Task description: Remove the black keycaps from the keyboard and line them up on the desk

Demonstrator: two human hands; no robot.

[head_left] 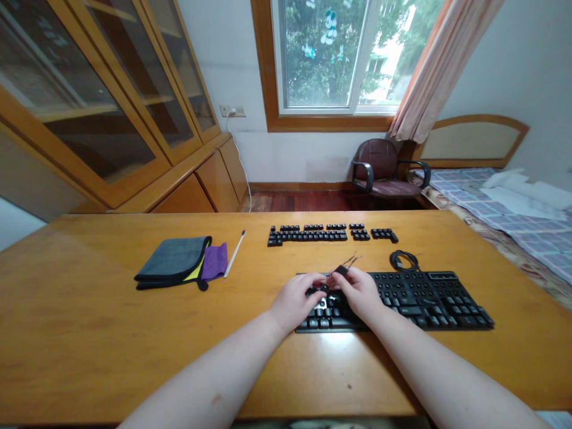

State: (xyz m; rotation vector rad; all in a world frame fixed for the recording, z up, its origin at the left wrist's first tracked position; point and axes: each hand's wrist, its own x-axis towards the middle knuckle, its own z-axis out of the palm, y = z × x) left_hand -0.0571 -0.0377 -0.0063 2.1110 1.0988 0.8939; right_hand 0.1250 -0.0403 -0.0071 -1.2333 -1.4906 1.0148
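A black keyboard [415, 298] lies on the table in front of me, and many of its upper keys have no caps. My left hand [297, 301] is above its left end, thumb and fingers pinched on a small black keycap [324, 288]. Close beside it, my right hand [361, 293] grips a keycap puller [341, 270] with a black body and thin wire loops. One pair of wires points up and away; the other end is near the keycap, partly hidden by my fingers. Behind the keyboard, removed keycaps [313, 236] lie in rows.
A coiled black cable [403, 260] lies behind the keyboard. To the left are a folded grey cloth [172, 259], a purple cloth [215, 261] and a white brush [235, 253] on the wooden table [111, 345]. A chair [382, 167] stands beyond the far edge.
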